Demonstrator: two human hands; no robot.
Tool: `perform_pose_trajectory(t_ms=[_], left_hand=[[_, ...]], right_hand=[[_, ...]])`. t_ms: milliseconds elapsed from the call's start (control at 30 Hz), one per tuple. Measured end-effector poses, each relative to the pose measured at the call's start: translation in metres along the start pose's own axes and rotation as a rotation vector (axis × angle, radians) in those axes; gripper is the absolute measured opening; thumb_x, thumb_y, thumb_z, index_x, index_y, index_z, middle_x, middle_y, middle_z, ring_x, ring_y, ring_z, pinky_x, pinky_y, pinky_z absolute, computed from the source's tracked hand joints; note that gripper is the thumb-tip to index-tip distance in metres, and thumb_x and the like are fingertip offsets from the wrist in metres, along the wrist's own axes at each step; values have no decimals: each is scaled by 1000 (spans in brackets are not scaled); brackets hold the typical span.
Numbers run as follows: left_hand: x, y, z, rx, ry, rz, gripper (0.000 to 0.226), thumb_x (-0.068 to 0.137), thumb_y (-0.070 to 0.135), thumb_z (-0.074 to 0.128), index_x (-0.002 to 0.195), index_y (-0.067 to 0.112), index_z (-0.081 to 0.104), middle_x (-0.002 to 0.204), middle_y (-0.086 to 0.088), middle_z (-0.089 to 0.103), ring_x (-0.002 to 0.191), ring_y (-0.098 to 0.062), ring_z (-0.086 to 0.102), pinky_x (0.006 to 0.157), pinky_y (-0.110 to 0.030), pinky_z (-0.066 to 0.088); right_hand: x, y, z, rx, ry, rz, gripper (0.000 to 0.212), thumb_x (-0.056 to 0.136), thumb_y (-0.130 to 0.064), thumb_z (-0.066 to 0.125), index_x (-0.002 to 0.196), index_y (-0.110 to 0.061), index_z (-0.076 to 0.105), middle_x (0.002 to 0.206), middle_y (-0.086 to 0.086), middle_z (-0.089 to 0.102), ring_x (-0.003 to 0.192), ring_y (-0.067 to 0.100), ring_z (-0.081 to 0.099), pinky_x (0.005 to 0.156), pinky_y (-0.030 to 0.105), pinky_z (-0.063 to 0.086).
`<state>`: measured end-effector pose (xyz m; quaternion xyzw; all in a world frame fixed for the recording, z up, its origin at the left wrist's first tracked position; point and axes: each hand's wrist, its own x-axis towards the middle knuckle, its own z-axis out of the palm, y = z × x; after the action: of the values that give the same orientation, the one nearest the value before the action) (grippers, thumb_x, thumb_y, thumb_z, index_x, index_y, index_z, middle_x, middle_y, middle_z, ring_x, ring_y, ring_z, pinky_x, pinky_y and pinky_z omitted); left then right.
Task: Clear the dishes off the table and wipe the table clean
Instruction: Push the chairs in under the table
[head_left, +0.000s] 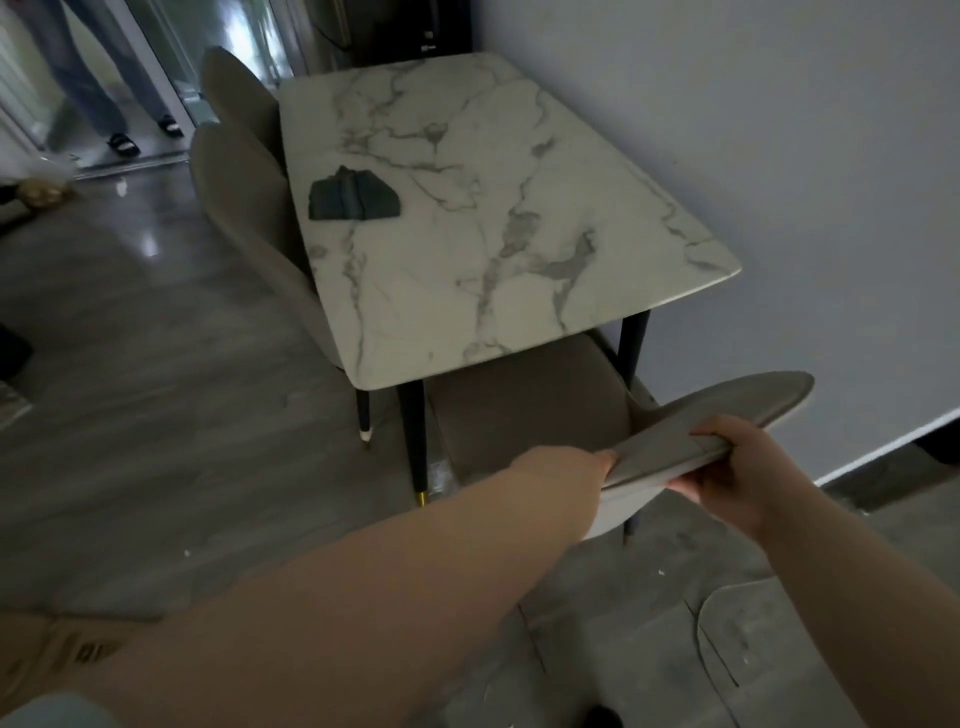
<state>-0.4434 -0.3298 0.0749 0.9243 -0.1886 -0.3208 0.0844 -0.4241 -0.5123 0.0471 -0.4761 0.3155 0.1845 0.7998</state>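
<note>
A white marble table (519, 291) with grey veins stands against the wall, with no dishes on it. A dark grey folded cloth (353, 196) lies on its left side. Below the table's near end stands a grey chair (524, 415), its seat partly under the tabletop. My left hand (566, 470) grips the left end of the chair's backrest (727, 415). My right hand (737, 467) holds the backrest's top edge, thumb over it and fingers underneath.
Two more grey chairs (244, 171) are tucked in along the table's left side. A person's legs (98, 78) in sandals stand in the doorway at the far left. A grey wall (779, 130) runs along the right. The floor is dark and glossy.
</note>
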Motion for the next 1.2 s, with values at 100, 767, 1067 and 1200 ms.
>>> perform_pose_trajectory(t_ms=[100,767,1067,1200], left_hand=[[24,-10,-17,-7,-13,-57,77,92,18,57,153,30,12,138,-11,47,121,-31,50,93,-39,42],[67,-15,29,-2036,196,-899,25,85,23,65,98,3,57,77,-15,59,68,-29,61,58,-39,59],[59,-26,31,-2192,527,-928,5,92,2,50,88,1,52,72,-13,54,63,-23,55,35,-28,51],[63,-44,27,-2117,527,-945,12,91,3,51,79,3,52,66,-12,52,53,-22,57,37,-27,52]], right_hand=[[24,-14,11,35,-37,7,32,93,-6,45,125,-7,45,116,22,56,109,39,57,75,56,56],[80,-122,-61,2,119,68,52,83,-27,67,131,-13,52,123,17,58,109,35,60,79,52,54],[94,-101,-50,81,-39,33,15,88,-6,45,86,-11,60,67,3,66,60,15,66,54,24,56],[97,-101,-42,94,-80,8,15,90,-8,44,87,-10,58,58,2,67,53,13,67,51,22,55]])
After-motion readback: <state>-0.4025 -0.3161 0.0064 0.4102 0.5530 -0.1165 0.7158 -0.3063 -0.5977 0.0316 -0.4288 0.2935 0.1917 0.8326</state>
